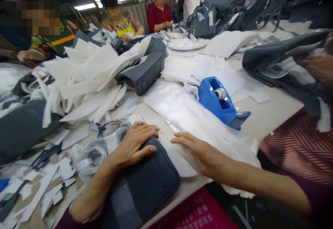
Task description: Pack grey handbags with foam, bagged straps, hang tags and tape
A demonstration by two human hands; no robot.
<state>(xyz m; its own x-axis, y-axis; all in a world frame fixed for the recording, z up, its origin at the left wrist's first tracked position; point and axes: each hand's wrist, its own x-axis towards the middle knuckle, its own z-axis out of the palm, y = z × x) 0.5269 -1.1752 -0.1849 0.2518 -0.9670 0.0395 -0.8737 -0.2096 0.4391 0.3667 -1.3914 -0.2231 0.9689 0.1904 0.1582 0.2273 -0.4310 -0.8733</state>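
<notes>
A dark blue handbag (153,177) with stitched seams lies at the near edge of the table. Across its far edge rests my left hand (137,140), fingers stretched out and thumb apart. Clear plastic wrapping (104,149) bunches beside that hand, on the left side of the bag. My right hand (197,149) hovers over a stack of thin white translucent sheets (189,111), right of the bag, its fingers extended and holding nothing. Beyond it stands a blue tape dispenser (221,102).
White foam sheets (85,69) pile up at the left, with another dark bag (145,69) beside them. Cardboard scraps (47,187) litter the near left. Several people sit or stand around the table; at the right, a co-worker's hand (318,67) touches a dark bag (275,59).
</notes>
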